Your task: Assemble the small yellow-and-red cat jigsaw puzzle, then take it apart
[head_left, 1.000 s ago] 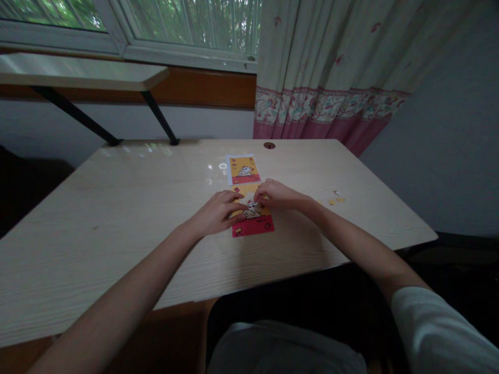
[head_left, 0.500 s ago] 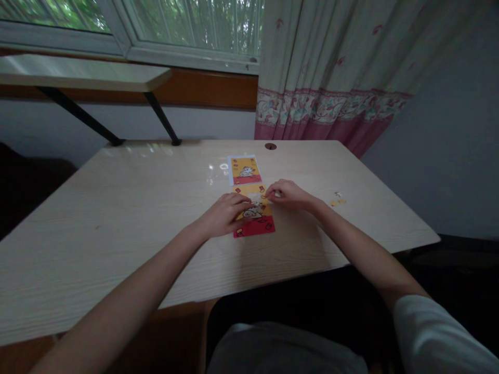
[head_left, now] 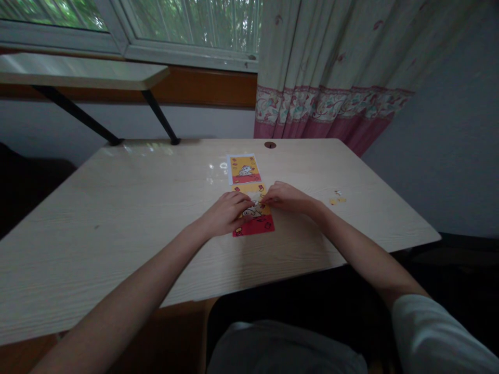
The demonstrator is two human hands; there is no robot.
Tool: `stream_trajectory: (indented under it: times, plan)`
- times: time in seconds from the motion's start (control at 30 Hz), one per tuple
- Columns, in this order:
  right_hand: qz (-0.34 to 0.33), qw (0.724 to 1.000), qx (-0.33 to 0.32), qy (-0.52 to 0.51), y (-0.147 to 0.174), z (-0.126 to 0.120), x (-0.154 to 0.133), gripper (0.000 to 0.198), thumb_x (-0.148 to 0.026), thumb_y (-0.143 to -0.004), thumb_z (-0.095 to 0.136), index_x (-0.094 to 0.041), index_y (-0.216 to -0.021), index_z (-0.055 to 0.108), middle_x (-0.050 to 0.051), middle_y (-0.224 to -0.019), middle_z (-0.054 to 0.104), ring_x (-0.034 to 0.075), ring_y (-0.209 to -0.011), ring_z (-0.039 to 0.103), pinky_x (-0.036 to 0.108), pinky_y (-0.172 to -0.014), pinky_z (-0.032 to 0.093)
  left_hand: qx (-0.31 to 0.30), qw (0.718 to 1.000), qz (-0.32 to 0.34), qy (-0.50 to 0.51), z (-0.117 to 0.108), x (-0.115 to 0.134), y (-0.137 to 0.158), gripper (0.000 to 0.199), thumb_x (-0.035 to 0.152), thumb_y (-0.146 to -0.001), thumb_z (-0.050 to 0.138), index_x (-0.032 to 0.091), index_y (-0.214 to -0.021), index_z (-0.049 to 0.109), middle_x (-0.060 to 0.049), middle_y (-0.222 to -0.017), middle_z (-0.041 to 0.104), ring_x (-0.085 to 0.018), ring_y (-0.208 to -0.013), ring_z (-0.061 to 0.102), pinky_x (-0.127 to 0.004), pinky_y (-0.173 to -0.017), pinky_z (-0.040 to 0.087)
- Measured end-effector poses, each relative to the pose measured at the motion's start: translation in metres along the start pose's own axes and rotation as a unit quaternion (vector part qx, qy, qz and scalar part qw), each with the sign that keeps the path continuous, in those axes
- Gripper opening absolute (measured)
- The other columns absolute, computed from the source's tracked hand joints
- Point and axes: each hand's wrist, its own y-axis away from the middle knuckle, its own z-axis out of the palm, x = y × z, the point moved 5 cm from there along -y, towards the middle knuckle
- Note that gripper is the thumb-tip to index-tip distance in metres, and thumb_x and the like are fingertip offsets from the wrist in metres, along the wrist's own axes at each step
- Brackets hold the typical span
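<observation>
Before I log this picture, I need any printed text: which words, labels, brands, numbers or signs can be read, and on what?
No text can be read.
Lower card: small printed marks, too small to read, partly covered.
Upper card: small printed marks, too small to read.
Loose pieces: too small to tell.
Curtain: pattern only.

Comes to two hands: one left hand (head_left: 228, 214) and one right hand (head_left: 284, 197). Adds up to two colourful pictures, one upper picture (head_left: 245, 170) and one lower picture (head_left: 259, 226), with one white animal drawn on each. Gives at least three loose pieces (head_left: 342, 199) off to the right, too small for an exact count. Includes one table (head_left: 156, 218) with one round hole (head_left: 270, 145). Also takes in one shelf (head_left: 78, 71) on two visible black legs (head_left: 160, 117), two window panes (head_left: 195, 23), one curtain (head_left: 312, 52) and one pale sleeve (head_left: 429, 332).
</observation>
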Motion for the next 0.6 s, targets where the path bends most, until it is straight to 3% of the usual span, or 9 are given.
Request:
stream_trajectory:
  times: [0.13,0.3,0.5,0.6]
  plan:
    - [-0.023,0.998,-0.006,0.062,0.0,-0.001,-0.008,0.02,-0.015,-0.083,0.052,-0.017,-0.093,0.068,0.006,-0.088,0.069,0.016,-0.076,0.054,0.028,-0.072,0.036,-0.006,1.0,-0.007,-0.008,0.0,0.001,-0.001,0.034,0.033,-0.087,0.044,0.016,-0.114,0.055,-0.012,-0.11,0.056,-0.025,-0.103,0.049,-0.042,-0.087,0.04]
    - [0.001,0.994,-0.034,0.103,0.0,-0.004,-0.015,0.019,-0.015,-0.082,0.052,-0.016,-0.092,0.069,0.008,-0.085,0.068,0.016,-0.075,0.053,0.028,-0.069,0.035,-0.001,1.0,-0.015,-0.024,0.001,-0.001,-0.001,0.033,0.034,-0.087,0.044,0.018,-0.114,0.055,-0.011,-0.11,0.054,-0.026,-0.105,0.047,-0.042,-0.087,0.04]
    - [0.015,0.998,-0.068,0.009,0.0,-0.007,-0.008,0.029,-0.01,-0.081,0.049,-0.02,-0.099,0.068,0.005,-0.091,0.07,0.014,-0.076,0.056,0.026,-0.074,0.038,0.005,0.999,-0.02,-0.035,0.005,-0.004,0.001,0.032,0.036,-0.089,0.043,0.021,-0.115,0.053,-0.011,-0.112,0.052,-0.027,-0.109,0.045,-0.044,-0.088,0.04]
    - [0.087,0.992,-0.063,-0.063,0.011,-0.021,0.011,0.028,-0.014,-0.081,0.048,-0.018,-0.101,0.068,0.005,-0.094,0.07,0.012,-0.077,0.059,0.023,-0.071,0.04,0.02,0.999,-0.021,-0.032,0.003,-0.005,0.003,0.035,0.039,-0.09,0.04,0.022,-0.118,0.05,-0.011,-0.116,0.051,-0.027,-0.113,0.043,-0.045,-0.09,0.039]
